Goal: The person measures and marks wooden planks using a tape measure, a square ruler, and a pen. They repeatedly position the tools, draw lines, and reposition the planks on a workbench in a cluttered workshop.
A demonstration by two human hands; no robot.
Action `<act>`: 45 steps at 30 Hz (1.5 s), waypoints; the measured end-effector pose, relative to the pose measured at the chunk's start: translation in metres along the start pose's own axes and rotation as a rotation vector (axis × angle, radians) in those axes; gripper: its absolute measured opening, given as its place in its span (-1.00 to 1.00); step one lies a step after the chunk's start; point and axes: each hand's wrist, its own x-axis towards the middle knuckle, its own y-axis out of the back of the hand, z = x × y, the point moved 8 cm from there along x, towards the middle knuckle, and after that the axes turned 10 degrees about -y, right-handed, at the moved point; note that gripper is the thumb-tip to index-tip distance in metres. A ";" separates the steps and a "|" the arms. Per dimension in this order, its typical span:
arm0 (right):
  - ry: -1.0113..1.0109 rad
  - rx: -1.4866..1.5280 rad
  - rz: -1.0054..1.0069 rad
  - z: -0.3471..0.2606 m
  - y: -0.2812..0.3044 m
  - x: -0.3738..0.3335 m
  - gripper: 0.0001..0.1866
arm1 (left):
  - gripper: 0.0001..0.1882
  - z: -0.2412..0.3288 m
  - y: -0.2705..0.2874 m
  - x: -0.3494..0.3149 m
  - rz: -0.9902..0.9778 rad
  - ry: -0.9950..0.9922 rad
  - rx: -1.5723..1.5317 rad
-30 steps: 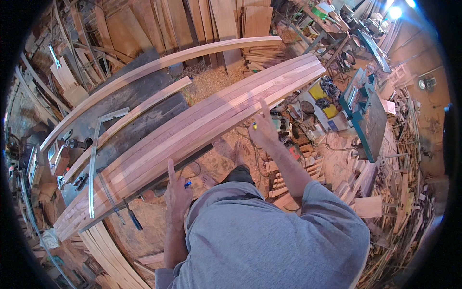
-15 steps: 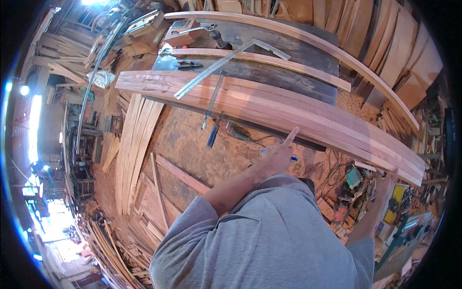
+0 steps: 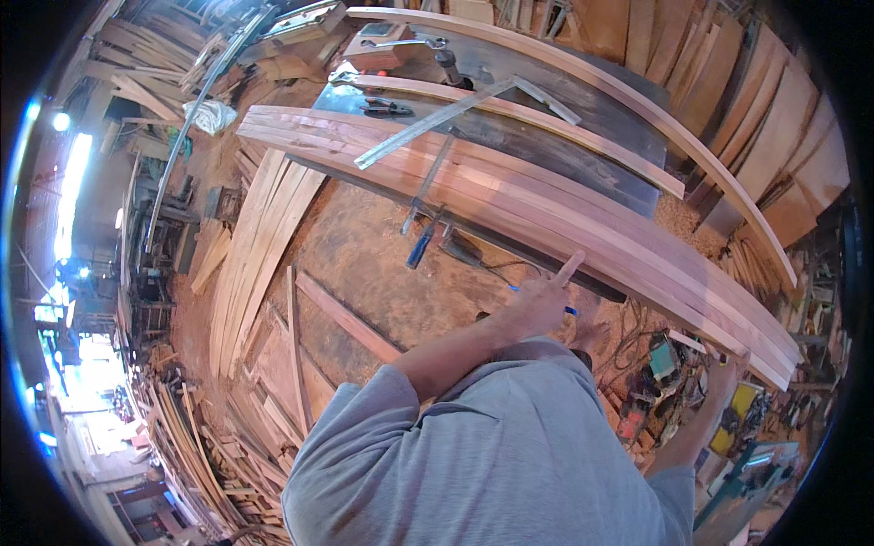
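Long reddish wooden strips (image 3: 510, 196) lie side by side in a bundle across the bench. My left hand (image 3: 543, 305) is closed around a blue pen (image 3: 571, 311), its index finger stretched out onto the near strips. Down at the right end, my right hand (image 3: 726, 369) grips the near edge of the strips; some of its fingers are hidden beneath. A bar clamp (image 3: 437, 168) with a blue handle crosses the bundle left of my left hand. The steel square (image 3: 437, 123) rests partly on the strips and reaches over the dark bench top (image 3: 601, 196).
Two narrow strips (image 3: 546, 127) (image 3: 583, 73) lie farther back, near pliers (image 3: 386, 107) and a wooden hand plane (image 3: 378, 50). Below the clamp is a power tool (image 3: 462, 247) with a cord. Pale boards (image 3: 264, 255) stand at left; planks (image 3: 756, 118) lean at far right.
The view has tilted slightly, so the bench and strips sit differently in it. Both hands keep nearly the same places on the strips, and the pen stays in my left hand.
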 end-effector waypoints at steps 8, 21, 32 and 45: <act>-0.027 0.112 -0.036 0.015 -0.011 -0.002 -0.26 | -0.78 0.006 0.010 -0.001 -0.009 0.004 -0.069; -0.005 0.191 -0.056 -0.011 0.005 0.001 -0.22 | -0.61 -0.008 -0.008 -0.004 -0.015 0.057 -0.143; -0.011 0.241 -0.021 0.031 -0.017 0.000 -0.21 | -0.82 0.001 0.001 0.002 0.092 -0.093 -0.051; -0.015 0.151 -0.114 0.001 0.013 -0.006 -0.26 | -0.86 -0.003 0.007 -0.006 0.179 -0.114 -0.090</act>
